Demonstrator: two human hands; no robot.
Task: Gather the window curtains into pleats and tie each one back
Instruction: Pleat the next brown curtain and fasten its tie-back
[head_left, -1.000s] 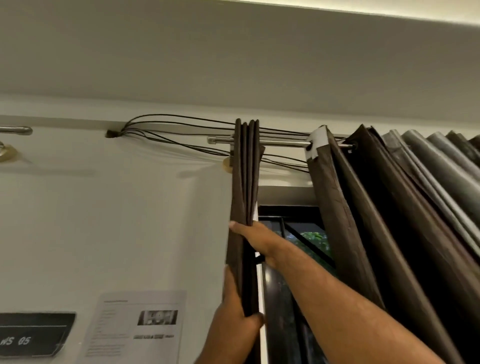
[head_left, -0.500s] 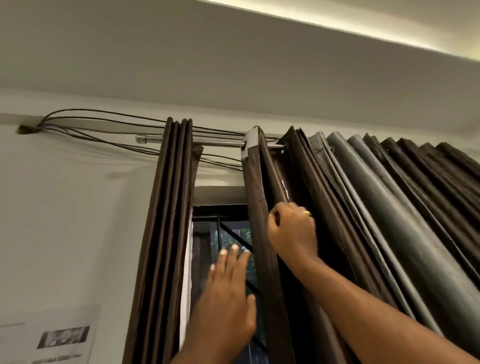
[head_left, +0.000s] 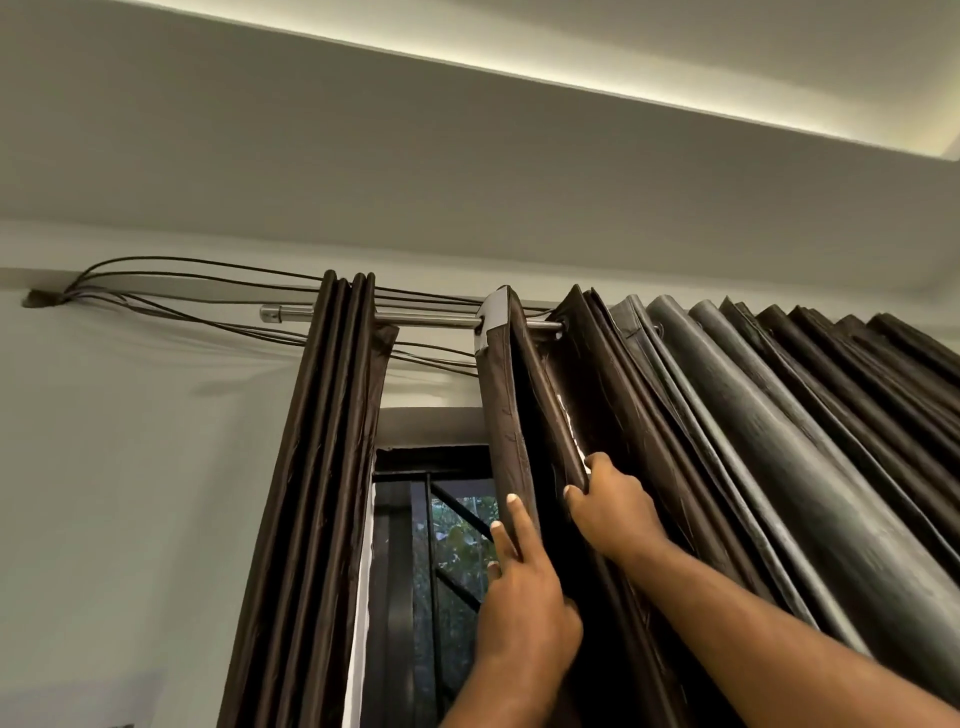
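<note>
Two dark brown curtains hang from a steel rod (head_left: 431, 318) high on the wall. The left curtain (head_left: 317, 467) hangs in narrow gathered pleats, with no hand on it. The right curtain (head_left: 727, 441) fans out in wide loose folds to the right. My right hand (head_left: 608, 506) grips the edge of its second fold just below the rod, fingers curled round the fabric. My left hand (head_left: 524, 597) reaches up with straight fingers that press on the curtain's leading fold (head_left: 506, 415).
Between the curtains shows a dark-framed window (head_left: 431, 545) with bars and green leaves outside. Several thin black cables (head_left: 182, 291) run along the wall behind the rod. A grey ceiling beam sits close above. Pale wall lies to the left.
My hands left the gathered left curtain and moved right to the other one. My right hand took hold of a fold, then slid lower; my left hand rose onto the leading fold.
</note>
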